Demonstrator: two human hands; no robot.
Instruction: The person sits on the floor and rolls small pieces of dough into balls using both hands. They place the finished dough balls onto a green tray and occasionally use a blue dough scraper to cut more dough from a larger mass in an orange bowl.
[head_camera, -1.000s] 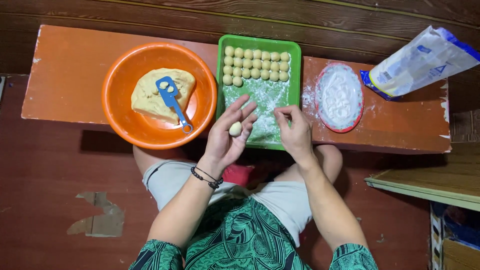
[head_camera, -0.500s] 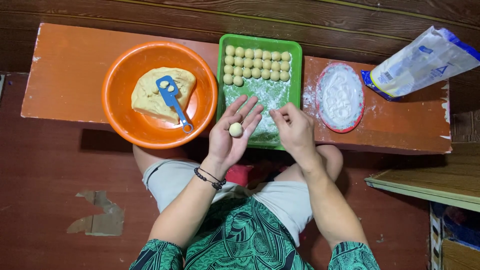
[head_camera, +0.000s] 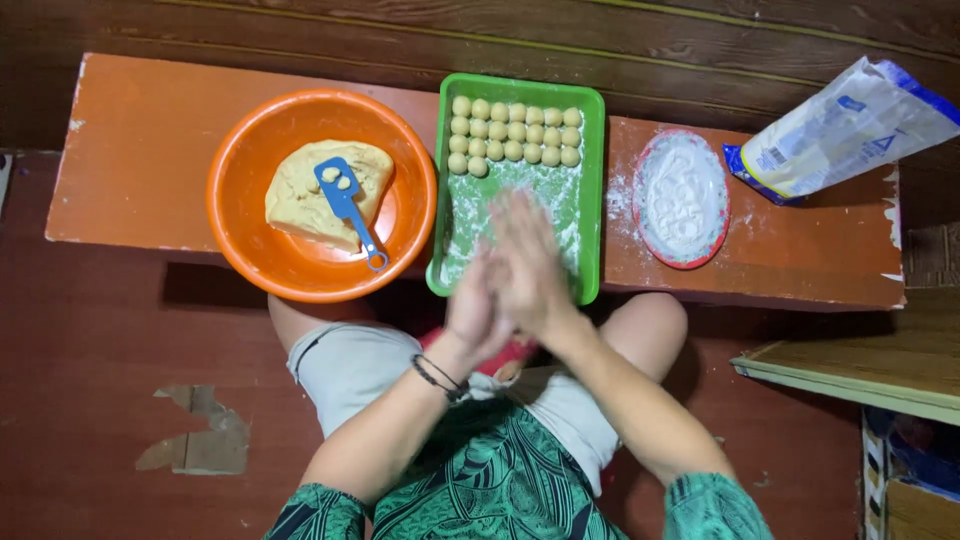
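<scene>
My left hand (head_camera: 476, 308) and my right hand (head_camera: 532, 262) are pressed palm to palm over the near end of a green tray (head_camera: 520, 86). Both are motion-blurred. The small dough ball that lay in my left palm is hidden between them. Several small dough balls (head_camera: 515, 132) lie in rows at the tray's far end, and its floor is dusted with flour. To the left, an orange bowl (head_camera: 232, 235) holds a lump of yellow dough (head_camera: 298, 195). A blue scoop (head_camera: 346, 202) rests on the lump.
Everything stands on a low orange bench (head_camera: 140, 150). A red plate of flour (head_camera: 683, 195) sits right of the tray, with an open flour bag (head_camera: 850, 125) beyond it. A wooden shelf edge (head_camera: 850, 372) juts in at the lower right. My knees are under the bench.
My left palm was open with the dough ball on it and my right hand was apart. Now both palms have closed together over the ball and are moving fast.
</scene>
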